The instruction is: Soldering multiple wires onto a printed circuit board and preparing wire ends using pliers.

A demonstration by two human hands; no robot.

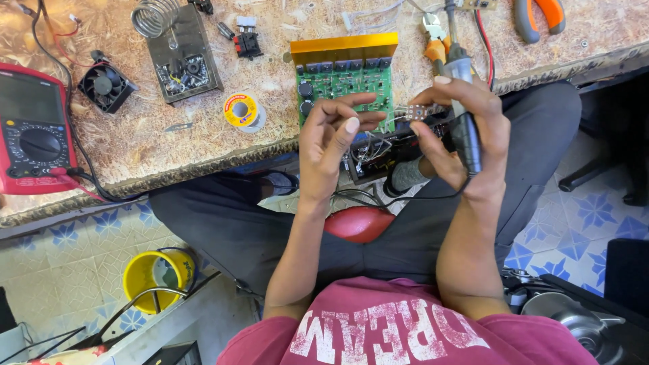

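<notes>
Right hand [466, 122] grip wraps grey-black soldering iron [465, 128] pen-style; left hand [334, 132] fingers pinching small perforated board [414, 112] steady, near green circuit board [346, 84] on tabletop [203, 128].

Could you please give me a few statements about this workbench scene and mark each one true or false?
1. The right hand holds a soldering iron. True.
2. The left hand rests flat on the multimeter. False: it is raised beside the right hand, fingertips at a small perforated board; the multimeter lies far off at the bench's left edge.
3. The green circuit board has a gold heatsink along its far edge. True.
4. The solder spool sits in the yellow bucket. False: the spool lies on the bench; the bucket stands on the floor below.
5. A small black fan lies on the bench near the multimeter. True.
</notes>
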